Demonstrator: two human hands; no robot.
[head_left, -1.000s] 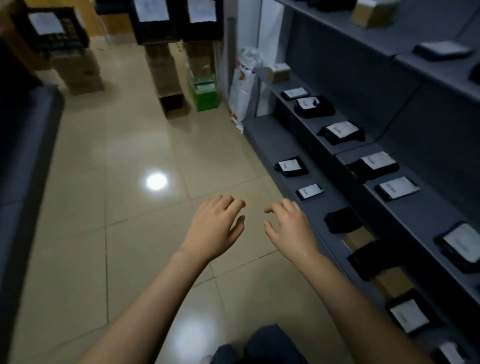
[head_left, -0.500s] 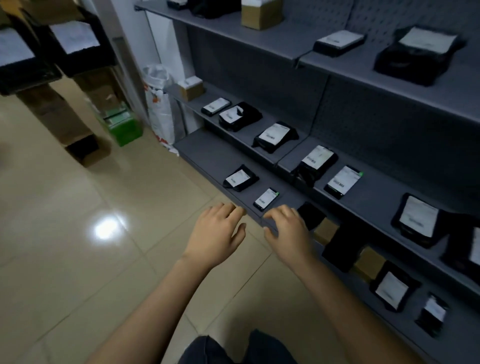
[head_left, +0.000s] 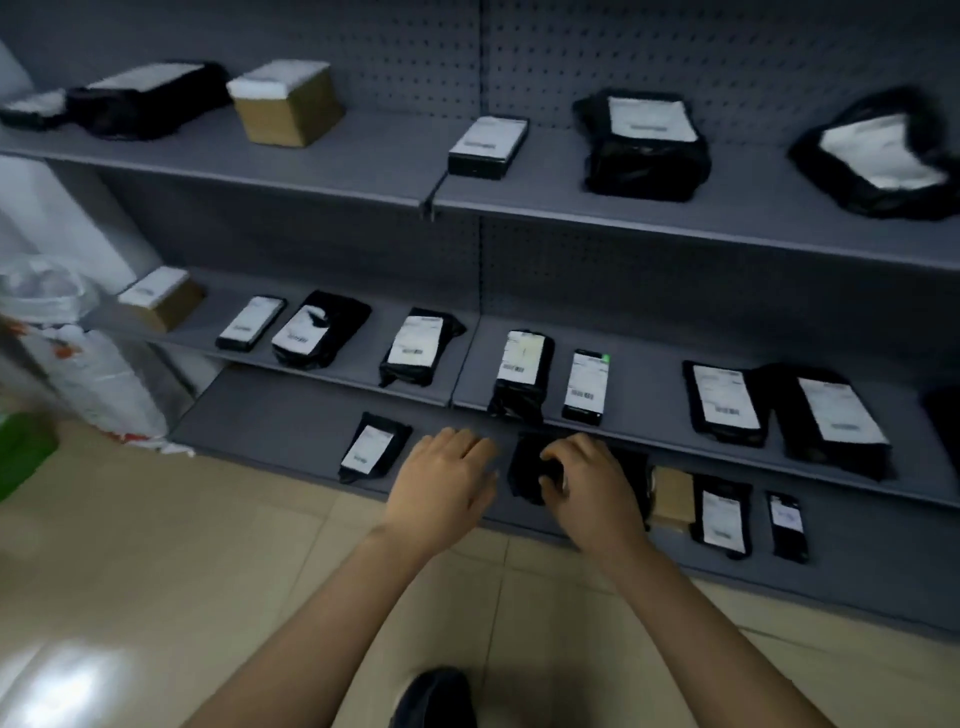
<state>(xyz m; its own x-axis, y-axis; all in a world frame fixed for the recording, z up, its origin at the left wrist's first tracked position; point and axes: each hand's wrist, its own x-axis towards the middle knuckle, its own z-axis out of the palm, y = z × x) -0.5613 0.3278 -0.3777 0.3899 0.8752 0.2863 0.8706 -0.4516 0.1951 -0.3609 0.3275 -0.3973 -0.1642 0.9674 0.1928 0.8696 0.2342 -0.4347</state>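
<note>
Grey shelf (head_left: 291, 421) below me: my right hand (head_left: 592, 488) pinches the pouch (head_left: 524, 467) by its edge, probably soft, light and slippery, left hand (head_left: 441, 483) spread beside.

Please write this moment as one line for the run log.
left grip: open, over bottom shelf | right grip: pinching black parcel on bottom shelf
</note>
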